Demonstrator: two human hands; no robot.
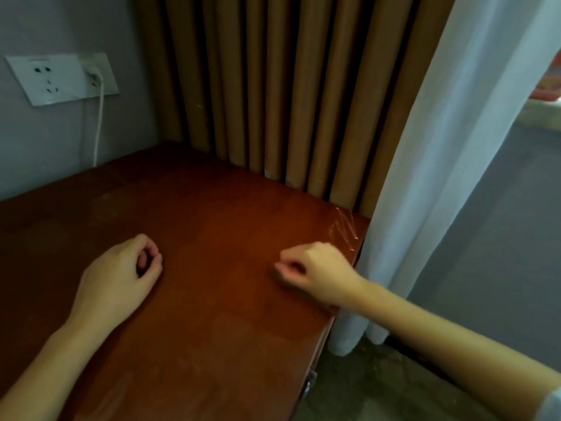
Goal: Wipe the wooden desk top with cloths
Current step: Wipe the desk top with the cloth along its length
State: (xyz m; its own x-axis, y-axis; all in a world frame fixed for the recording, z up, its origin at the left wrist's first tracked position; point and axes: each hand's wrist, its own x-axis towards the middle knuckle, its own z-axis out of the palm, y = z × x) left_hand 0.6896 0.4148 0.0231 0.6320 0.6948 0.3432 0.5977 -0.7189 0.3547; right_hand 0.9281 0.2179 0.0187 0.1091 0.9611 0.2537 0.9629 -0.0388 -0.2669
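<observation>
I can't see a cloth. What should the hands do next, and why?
Probably fetch a cloth first. The left hand and right hand lie curled on the wooden desk top holding nothing I can see, no cloth is in view, and streaks show near its far right corner.

No legible text. Wall socket plate [60, 79], far left: markings too small. Colourful item [550, 83], far right: blurred.
</observation>
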